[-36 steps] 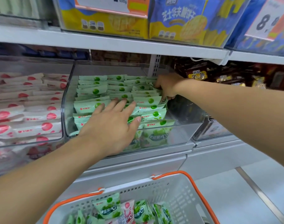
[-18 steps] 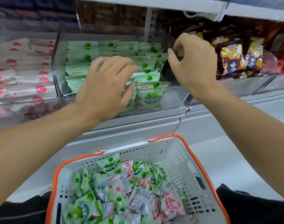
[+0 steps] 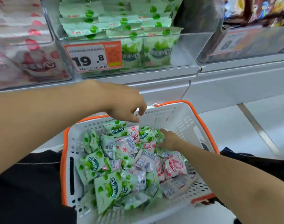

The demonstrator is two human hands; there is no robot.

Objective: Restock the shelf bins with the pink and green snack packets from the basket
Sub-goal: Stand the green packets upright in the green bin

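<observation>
A white basket with an orange rim [image 3: 173, 117] sits low in front of me, full of mixed green snack packets [image 3: 109, 189] and pink snack packets [image 3: 175, 165]. My right hand [image 3: 169, 140] is down inside it at the far right of the pile. Its forefinger and thumb lie straight on either side of a green packet [image 3: 145, 135] and touch it. My left hand [image 3: 125, 107] hovers over the basket's far rim, fingers loosely curled, holding nothing. Above, the clear green-packet bin [image 3: 186, 49] is stacked high, and the pink-packet bin [image 3: 46, 50] stands to its left.
An orange and white price label reading 19.8 [image 3: 92, 57] hangs on the green bin's front. A third clear bin [image 3: 244, 44] with dark snack bags stands to the right. The grey shelf edge [image 3: 154, 83] runs below the bins. My dark trousers [image 3: 33, 183] flank the basket.
Both hands have left the green bin and come down. The right one has dropped into the basket's packets and the left now hangs over the far rim. My view has tilted downward.
</observation>
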